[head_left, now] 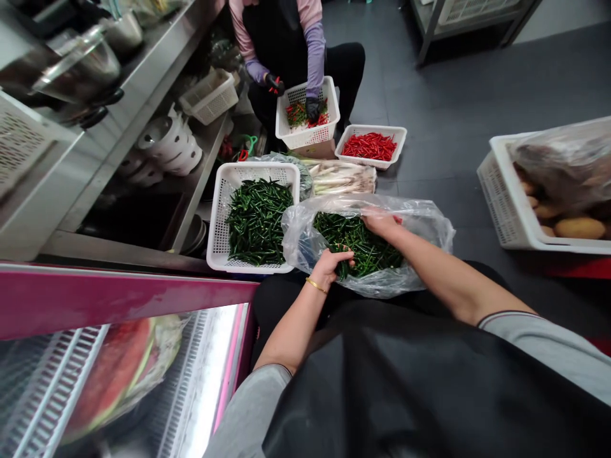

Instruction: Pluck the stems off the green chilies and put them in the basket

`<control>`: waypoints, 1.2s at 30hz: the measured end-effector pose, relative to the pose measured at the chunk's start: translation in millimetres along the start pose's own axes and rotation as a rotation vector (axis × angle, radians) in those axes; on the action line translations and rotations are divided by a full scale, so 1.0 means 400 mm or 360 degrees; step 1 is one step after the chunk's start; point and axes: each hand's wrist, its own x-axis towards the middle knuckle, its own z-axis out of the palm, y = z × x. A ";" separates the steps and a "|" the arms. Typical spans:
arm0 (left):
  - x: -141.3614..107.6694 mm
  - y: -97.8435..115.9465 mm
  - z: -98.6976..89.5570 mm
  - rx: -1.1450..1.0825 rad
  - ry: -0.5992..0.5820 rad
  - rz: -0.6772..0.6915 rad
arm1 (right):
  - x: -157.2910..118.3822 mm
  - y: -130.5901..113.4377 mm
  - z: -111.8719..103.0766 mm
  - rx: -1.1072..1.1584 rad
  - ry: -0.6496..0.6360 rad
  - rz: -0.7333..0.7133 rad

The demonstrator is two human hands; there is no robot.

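Observation:
A clear plastic bag full of green chilies lies open across my lap. My left hand, with a gold bracelet on the wrist, is at the bag's near left side, its fingers closed around some green chilies. My right hand reaches into the far side of the bag against the chilies. Its fingers are largely hidden, so whether they grip anything is unclear. To the left of the bag stands a white perforated basket holding many loose green chilies.
Opposite me a person with black gloves handles chilies in a white basket. Beside it sits a tray of red chilies. Scallions lie behind the bag. A potato crate stands right; a fridge is left.

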 end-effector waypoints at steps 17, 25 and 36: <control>0.029 -0.035 0.000 -0.0113 0.0272 -0.0208 | -0.327 -0.058 0.029 0.1632 0.0211 -0.0023; 0.002 -0.026 0.016 -0.0091 0.0047 0.0063 | -0.370 -0.073 0.046 0.2069 -0.0135 0.0002; -0.047 -0.011 0.054 0.0200 0.0187 0.0725 | -0.328 -0.095 -0.023 0.1573 -0.0439 -0.0127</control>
